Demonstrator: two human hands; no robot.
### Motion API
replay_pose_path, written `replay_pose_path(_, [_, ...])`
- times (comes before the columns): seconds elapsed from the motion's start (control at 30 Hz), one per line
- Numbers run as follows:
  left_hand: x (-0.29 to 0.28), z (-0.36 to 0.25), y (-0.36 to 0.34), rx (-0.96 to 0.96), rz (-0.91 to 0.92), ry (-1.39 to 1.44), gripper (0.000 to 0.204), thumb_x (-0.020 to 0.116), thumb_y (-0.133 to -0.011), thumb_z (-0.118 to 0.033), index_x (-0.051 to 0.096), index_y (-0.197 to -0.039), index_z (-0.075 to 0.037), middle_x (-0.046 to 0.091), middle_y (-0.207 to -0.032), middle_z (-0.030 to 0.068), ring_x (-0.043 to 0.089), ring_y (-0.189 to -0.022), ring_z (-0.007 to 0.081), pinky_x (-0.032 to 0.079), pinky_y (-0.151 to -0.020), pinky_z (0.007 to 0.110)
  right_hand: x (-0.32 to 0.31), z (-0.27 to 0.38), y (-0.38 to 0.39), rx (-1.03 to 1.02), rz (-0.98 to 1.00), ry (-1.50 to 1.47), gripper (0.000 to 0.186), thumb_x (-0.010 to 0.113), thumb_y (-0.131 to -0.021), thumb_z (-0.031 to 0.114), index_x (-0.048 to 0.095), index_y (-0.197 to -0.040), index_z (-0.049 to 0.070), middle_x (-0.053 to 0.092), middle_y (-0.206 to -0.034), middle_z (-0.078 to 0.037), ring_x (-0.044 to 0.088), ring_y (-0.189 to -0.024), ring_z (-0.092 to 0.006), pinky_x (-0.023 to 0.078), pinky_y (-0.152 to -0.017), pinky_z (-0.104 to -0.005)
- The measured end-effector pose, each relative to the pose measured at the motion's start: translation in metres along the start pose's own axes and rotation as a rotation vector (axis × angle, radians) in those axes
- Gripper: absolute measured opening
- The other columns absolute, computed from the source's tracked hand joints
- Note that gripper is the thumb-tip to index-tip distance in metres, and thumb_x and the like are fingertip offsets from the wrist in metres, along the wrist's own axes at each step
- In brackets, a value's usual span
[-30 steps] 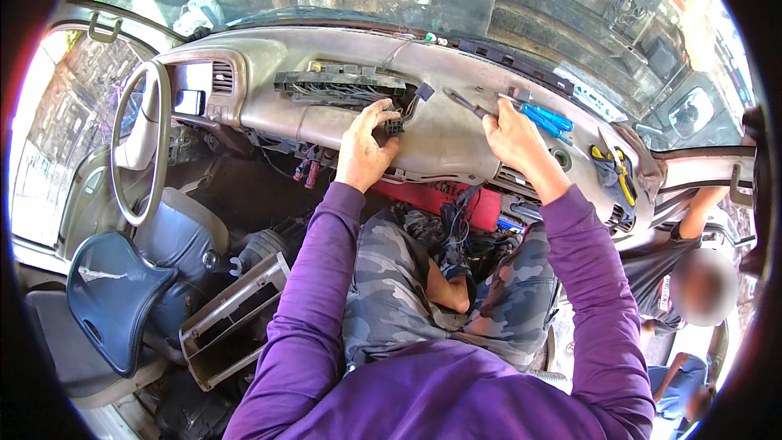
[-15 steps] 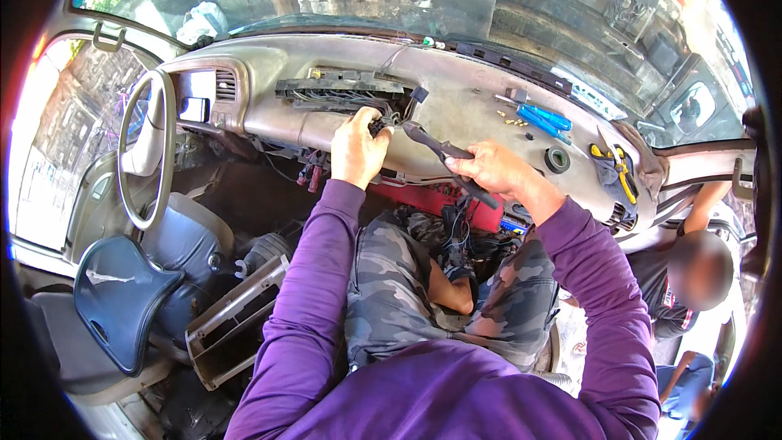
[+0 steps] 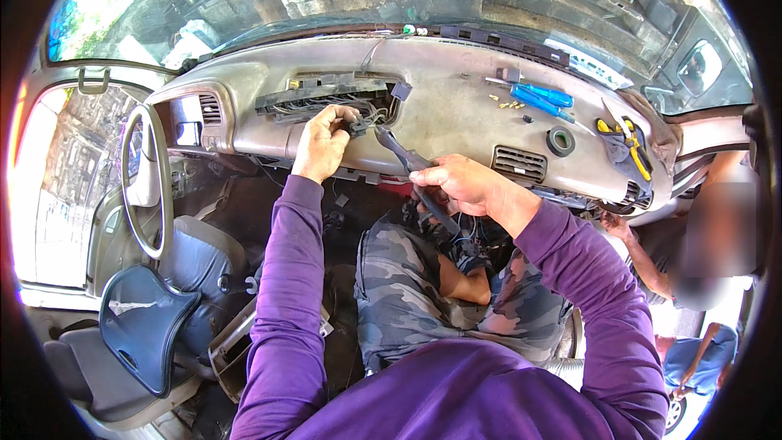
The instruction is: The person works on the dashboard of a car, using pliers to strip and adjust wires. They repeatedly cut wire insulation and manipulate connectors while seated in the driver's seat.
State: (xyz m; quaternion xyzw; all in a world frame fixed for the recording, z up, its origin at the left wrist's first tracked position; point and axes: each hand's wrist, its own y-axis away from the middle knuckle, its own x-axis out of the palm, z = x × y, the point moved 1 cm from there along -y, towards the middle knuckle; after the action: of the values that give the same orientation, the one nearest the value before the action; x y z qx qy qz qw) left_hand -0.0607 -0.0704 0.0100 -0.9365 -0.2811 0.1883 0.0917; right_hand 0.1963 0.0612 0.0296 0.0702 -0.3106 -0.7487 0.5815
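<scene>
I have my left hand closed on a black connector with wires, at the front of an opening in the dashboard where a dark wiring block lies. My right hand grips a long dark plier-like tool, angled up to the left with its tip close beside the connector. Whether the tip touches the wires I cannot tell. To the right on the dashboard lie blue-handled screwdrivers, small brass-coloured pieces, a dark tape roll and yellow-handled pliers.
A steering wheel stands at the left, with a seat and loose panels below. An air vent is right of my hands. At the right, a co-worker reaches toward the dashboard's underside.
My right hand has moved down and left with the dark tool, bringing its tip beside the connector. The co-worker's hand now shows under the dashboard's right end. The view has shifted slightly.
</scene>
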Motion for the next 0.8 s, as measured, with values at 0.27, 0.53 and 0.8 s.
replay_pose_path(0.27, [0.01, -0.002, 0.007, -0.02, -0.107, 0.024, 0.027, 0.077, -0.089, 0.003, 0.06, -0.11, -0.002, 0.068, -0.113, 0.005, 0.062, -0.094, 0.0114, 0.053, -0.089, 0.028, 0.007, -0.004, -0.008, 0.041, 0.024, -0.053, 0.03, 0.064, -0.106, 0.034, 0.066, -0.111, 0.004, 0.068, -0.103, -0.008, 0.067, -0.093, -0.025, 0.054, -0.081, -0.0507])
replay_pose_path(0.53, [-0.008, 0.001, -0.004, -0.06, 0.01, 0.19, 0.025, 0.064, -0.097, 0.007, 0.052, -0.116, -0.004, 0.07, -0.125, 0.0094, 0.06, -0.106, 0.0125, 0.048, -0.1, 0.03, 0.007, 0.002, -0.016, -0.042, 0.013, 0.054, 0.04, 0.061, -0.107, 0.036, 0.075, -0.111, -0.001, 0.073, -0.097, -0.012, 0.067, -0.09, -0.0251, 0.053, -0.084, -0.041])
replay_pose_path(0.8, [-0.01, -0.001, -0.003, -0.072, 0.037, 0.136, 0.024, 0.067, -0.097, 0.001, 0.054, -0.116, -0.005, 0.068, -0.129, 0.0132, 0.058, -0.113, 0.0149, 0.044, -0.107, 0.033, 0.013, 0.019, -0.014, 0.082, 0.077, -0.148, 0.035, 0.054, -0.111, 0.032, 0.068, -0.125, 0.003, 0.07, -0.117, -0.015, 0.062, -0.103, -0.0261, 0.049, -0.092, -0.0437])
